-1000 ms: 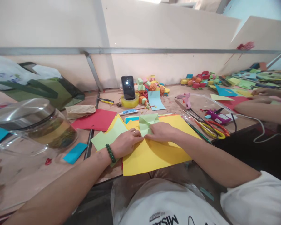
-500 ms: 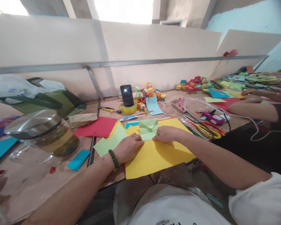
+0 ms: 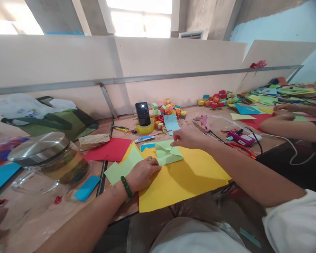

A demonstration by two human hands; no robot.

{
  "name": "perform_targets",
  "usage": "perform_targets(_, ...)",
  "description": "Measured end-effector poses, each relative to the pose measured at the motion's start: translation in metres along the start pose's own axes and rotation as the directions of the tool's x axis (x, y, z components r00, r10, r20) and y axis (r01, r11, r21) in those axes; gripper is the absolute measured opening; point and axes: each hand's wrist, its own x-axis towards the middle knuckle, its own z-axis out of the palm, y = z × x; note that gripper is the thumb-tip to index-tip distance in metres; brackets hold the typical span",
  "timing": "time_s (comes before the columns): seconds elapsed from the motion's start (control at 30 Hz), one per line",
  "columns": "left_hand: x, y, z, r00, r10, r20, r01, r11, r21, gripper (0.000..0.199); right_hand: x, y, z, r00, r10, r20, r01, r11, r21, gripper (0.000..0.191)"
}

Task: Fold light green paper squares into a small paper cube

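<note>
A folded light green paper [image 3: 168, 156] lies on a large yellow sheet [image 3: 179, 182] in front of me. My left hand [image 3: 144, 171], fingers closed together, presses at the paper's lower left corner. At its upper right edge is my right hand [image 3: 185, 138], fingers curled in a pinch on the raised flap. Another light green sheet [image 3: 123, 165] sticks out left of my left hand, over more yellow paper. A blue piece [image 3: 147, 147] shows behind the folded paper.
A phone [image 3: 143, 114] stands in a yellow tape roll [image 3: 145, 128], near small paper cubes [image 3: 171, 110]. A glass jar [image 3: 55, 158] is at the left. Right are a pink glue gun [image 3: 204, 123], a purple power strip [image 3: 241, 137] and another person's arms [image 3: 289, 125].
My right hand has moved up from the folded paper's lower right corner to its upper edge. The green paper has turned slightly. The view has tilted up a little.
</note>
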Motion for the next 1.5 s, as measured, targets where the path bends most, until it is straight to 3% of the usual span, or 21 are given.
perform_targets(0.07, -0.001, -0.001, 0.002, 1.0, 0.002, -0.025, -0.002, 1.0, -0.012, 0.032, 0.019, 0.003, 0.004, 0.991, -0.105, -0.079, 0.112, 0.989, 0.093, 0.038)
perform_targets(0.13, -0.002, 0.0, 0.003, 0.999, 0.009, -0.038, -0.009, 1.0, -0.021, 0.032, 0.039, 0.007, 0.021, 0.981, -0.194, -0.023, 0.193, 0.942, 0.275, 0.04)
perform_targets(0.2, -0.004, 0.002, 0.001, 0.998, 0.016, -0.065, -0.018, 0.999, -0.04, 0.032, 0.053, 0.014, 0.042, 0.962, -0.269, -0.053, 0.252, 0.795, 0.551, 0.029)
perform_targets(0.27, -0.005, 0.004, -0.002, 0.989, -0.001, -0.147, -0.014, 0.995, -0.102, 0.033, 0.06, 0.023, 0.057, 0.95, -0.305, -0.072, 0.283, 0.734, 0.618, 0.027)
perform_targets(0.33, -0.005, 0.004, -0.006, 0.948, -0.118, -0.296, 0.05, 0.973, -0.226, 0.036, 0.06, 0.032, 0.063, 0.947, -0.305, -0.106, 0.297, 0.692, 0.658, 0.035)
perform_targets(0.37, -0.004, 0.002, -0.007, 0.899, -0.228, -0.374, 0.111, 0.944, -0.311, 0.039, 0.059, 0.035, 0.064, 0.948, -0.289, -0.13, 0.297, 0.666, 0.684, 0.039)
perform_targets(0.43, 0.001, -0.003, -0.012, 0.736, -0.493, -0.463, 0.234, 0.828, -0.509, 0.054, 0.057, 0.037, 0.061, 0.957, -0.23, -0.174, 0.275, 0.547, 0.79, 0.045)
perform_targets(0.5, 0.009, -0.011, -0.017, 0.572, -0.7, -0.428, 0.276, 0.655, -0.704, 0.072, 0.055, 0.035, 0.059, 0.969, -0.161, -0.19, 0.236, 0.352, 0.906, 0.048)
perform_targets(0.53, 0.014, -0.015, -0.019, 0.523, -0.765, -0.374, 0.258, 0.561, -0.787, 0.078, 0.054, 0.032, 0.06, 0.972, -0.131, -0.193, 0.222, 0.26, 0.94, 0.049)
perform_targets(0.57, 0.02, -0.018, -0.02, 0.51, -0.803, -0.308, 0.22, 0.468, -0.856, 0.081, 0.054, 0.028, 0.06, 0.974, -0.106, -0.201, 0.219, 0.201, 0.955, 0.048)
perform_targets(0.63, 0.032, -0.021, -0.021, 0.557, -0.815, -0.16, 0.139, 0.282, -0.949, 0.078, 0.054, 0.021, 0.063, 0.968, -0.064, -0.242, 0.25, 0.189, 0.95, 0.043)
perform_targets(0.73, 0.048, -0.018, -0.015, 0.67, -0.741, 0.038, 0.116, 0.053, -0.992, 0.062, 0.051, 0.012, 0.066, 0.954, -0.027, -0.297, 0.296, 0.204, 0.933, 0.037)
perform_targets(0.8, 0.056, -0.014, -0.008, 0.67, -0.737, 0.089, 0.085, -0.043, -0.995, 0.056, 0.05, 0.009, 0.067, 0.953, -0.049, -0.297, 0.301, 0.19, 0.934, 0.036)
perform_targets(0.9, 0.062, -0.011, 0.002, 0.66, -0.748, 0.069, 0.05, -0.048, -0.998, 0.052, 0.051, 0.011, 0.07, 0.952, -0.126, -0.279, 0.299, 0.182, 0.937, 0.038)
perform_targets(1.0, 0.061, -0.013, 0.008, 0.699, -0.713, 0.058, 0.047, -0.035, -0.998, 0.048, 0.055, 0.018, 0.076, 0.956, -0.17, -0.24, 0.27, 0.178, 0.946, 0.039)
perform_targets(1.13, 0.055, -0.015, 0.011, 0.732, -0.678, 0.067, 0.035, -0.061, -0.998, 0.045, 0.055, 0.022, 0.078, 0.972, -0.162, -0.17, 0.195, 0.154, 0.969, 0.041)
perform_targets(1.33, 0.051, -0.01, 0.002, 0.738, -0.668, 0.098, 0.066, -0.073, -0.995, 0.049, 0.042, 0.007, 0.063, 0.98, -0.084, -0.183, 0.195, 0.179, 0.964, 0.04)
perform_targets(1.5, 0.052, -0.006, 0.001, 0.735, -0.672, 0.089, 0.085, -0.039, -0.996, 0.054, 0.039, 0.0, 0.065, 0.98, -0.057, -0.19, 0.198, 0.213, 0.957, 0.041)
